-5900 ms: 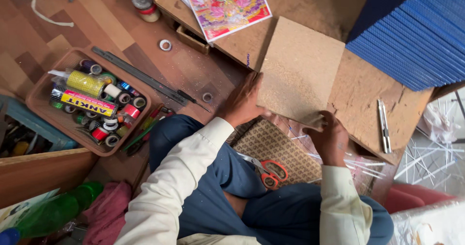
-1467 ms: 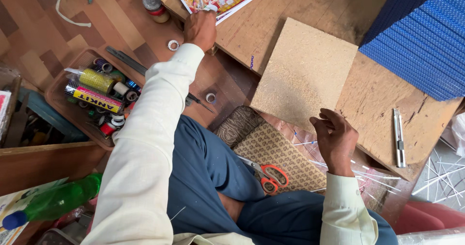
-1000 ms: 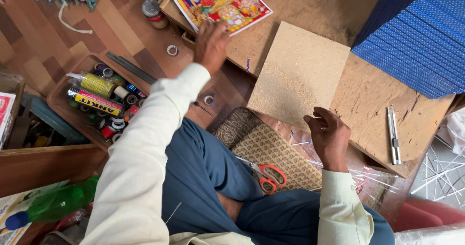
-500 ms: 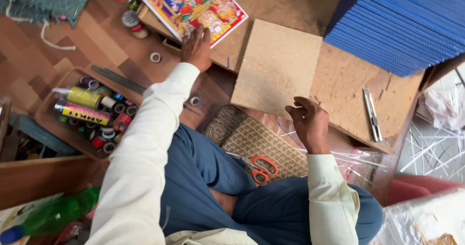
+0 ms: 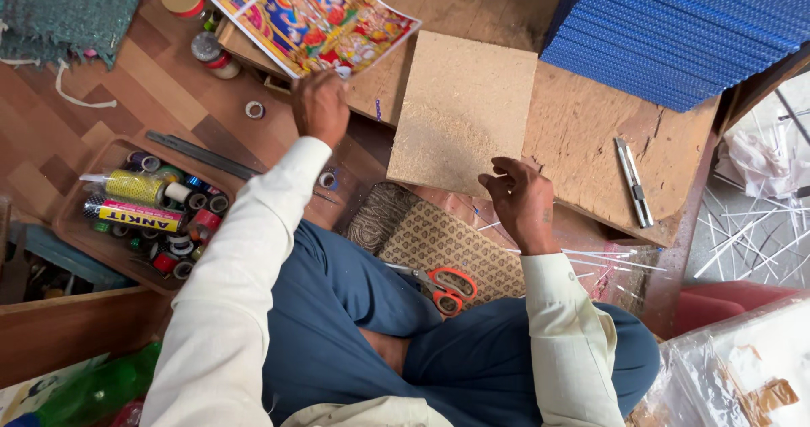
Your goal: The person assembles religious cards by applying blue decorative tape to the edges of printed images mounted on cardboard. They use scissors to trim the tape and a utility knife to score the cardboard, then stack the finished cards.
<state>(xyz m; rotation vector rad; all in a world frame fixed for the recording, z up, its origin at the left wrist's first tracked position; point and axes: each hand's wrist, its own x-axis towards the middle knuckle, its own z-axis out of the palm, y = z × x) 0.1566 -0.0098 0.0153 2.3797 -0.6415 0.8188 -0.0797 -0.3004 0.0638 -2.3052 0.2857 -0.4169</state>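
My left hand (image 5: 321, 106) reaches forward and pinches the near edge of a colourful printed picture (image 5: 316, 18), the top of a small stack on the low wooden table (image 5: 591, 140). My right hand (image 5: 521, 203) hovers with loosely curled fingers, holding nothing, over the near edge of a square fibreboard panel (image 5: 464, 110) lying on the table. Orange-handled scissors (image 5: 443, 285) rest on a patterned mat (image 5: 439, 245) across my lap.
A utility knife (image 5: 633, 182) lies on the table's right part, beside a stack of blue corrugated sheets (image 5: 683, 30). A wooden tray of tape rolls and glue bottles (image 5: 148, 212) sits on the floor at left, with a metal ruler (image 5: 198, 153) and loose tape rings (image 5: 253, 109).
My left hand left the fibreboard, reached out to the picture stack and now drags the top picture toward me. My right hand let go of the board and lifted slightly.
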